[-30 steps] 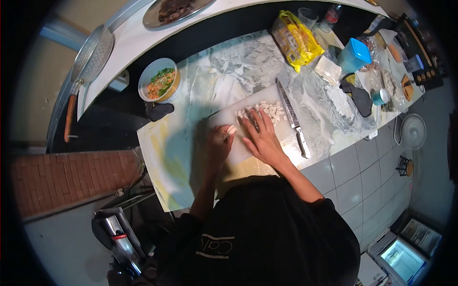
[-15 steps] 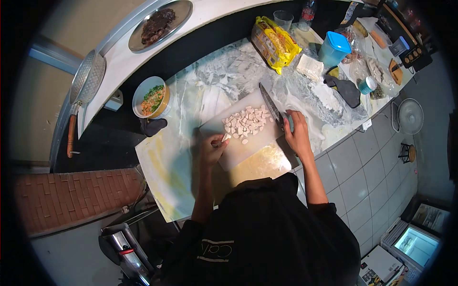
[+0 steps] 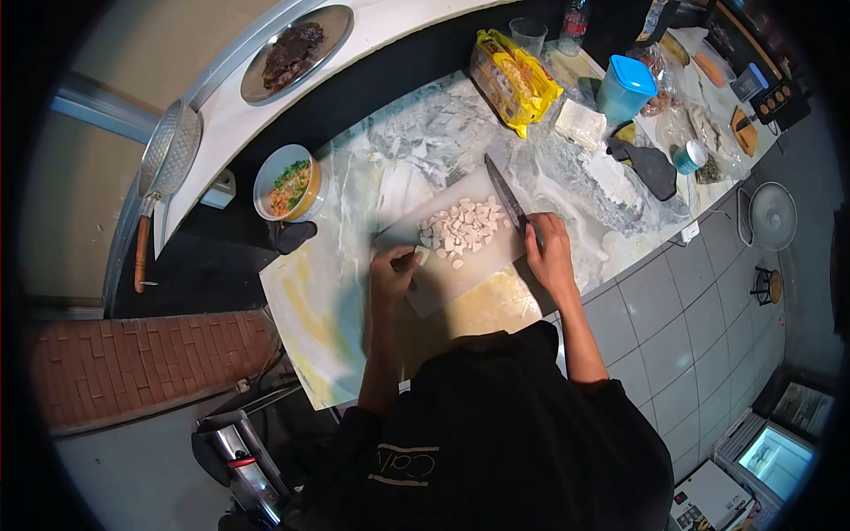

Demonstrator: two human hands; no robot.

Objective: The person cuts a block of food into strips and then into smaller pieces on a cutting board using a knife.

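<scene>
On a white cutting board [image 3: 434,296] lies a heap of small pale chopped pieces [image 3: 462,228]; their kind is hard to tell. My left hand [image 3: 390,274] is at the board's left edge, fingers bent in a pinch around one pale slice [image 3: 422,255] at the fingertips. My right hand [image 3: 552,252] grips the handle of a kitchen knife [image 3: 505,190], palm down at the board's right edge. The blade lies along the far right side of the board, pointing away from me, beside the heap.
A bowl of chopped greens and orange bits [image 3: 290,188] stands to the left. Farther back are a yellow packet [image 3: 513,84], a blue-lidded container [image 3: 629,84] and a dark cloth [image 3: 651,168]. A perforated pan [image 3: 170,150] and a plate with dark food [image 3: 323,66] sit on the raised ledge.
The whole view has shifted slightly. My left fingers have turned a little over the slice, which shows less brightly. My right hand stays on the knife, which has barely moved.
</scene>
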